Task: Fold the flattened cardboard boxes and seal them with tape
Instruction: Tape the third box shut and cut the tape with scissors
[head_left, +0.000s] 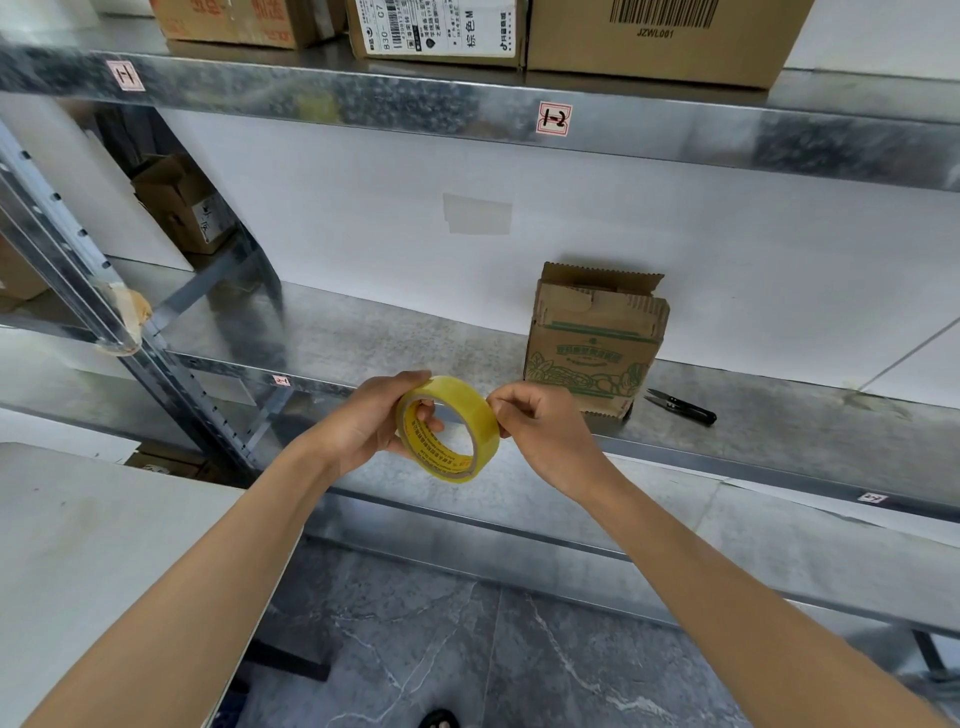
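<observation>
The left hand (363, 421) grips the tape roll (462, 400), its fingers curled through the core. The right hand (540, 431) pinches the roll's outer rim, probably feeling for the loose end. The cardboard box (597, 353) stands upright on the shelf (415, 338), just beyond the hands and nearer the right one, long axis vertical, one top flap raised. Clippers (680, 408) lie right of the box.

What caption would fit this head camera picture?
Left hand grips a yellow tape roll while right hand pinches its edge, cardboard box behind.
</observation>
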